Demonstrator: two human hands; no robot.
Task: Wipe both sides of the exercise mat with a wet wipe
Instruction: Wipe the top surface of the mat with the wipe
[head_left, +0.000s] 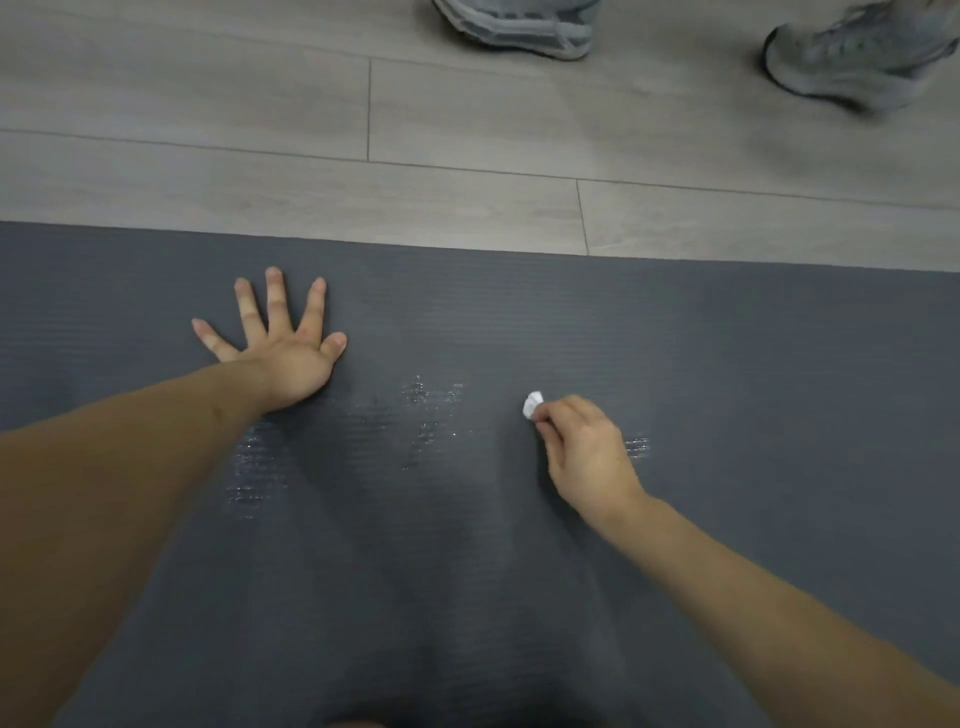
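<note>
A dark grey ribbed exercise mat lies flat on the floor and fills the lower two thirds of the view. My left hand rests flat on it with fingers spread, left of centre. My right hand has its fingers curled round a small crumpled white wet wipe, which sticks out at the fingertips against the mat. Wet shiny streaks show on the mat between and below my hands.
Light grey wood-plank floor runs beyond the mat's far edge. Another person's two grey sneakers stand on it at the top, one near centre and one at the right.
</note>
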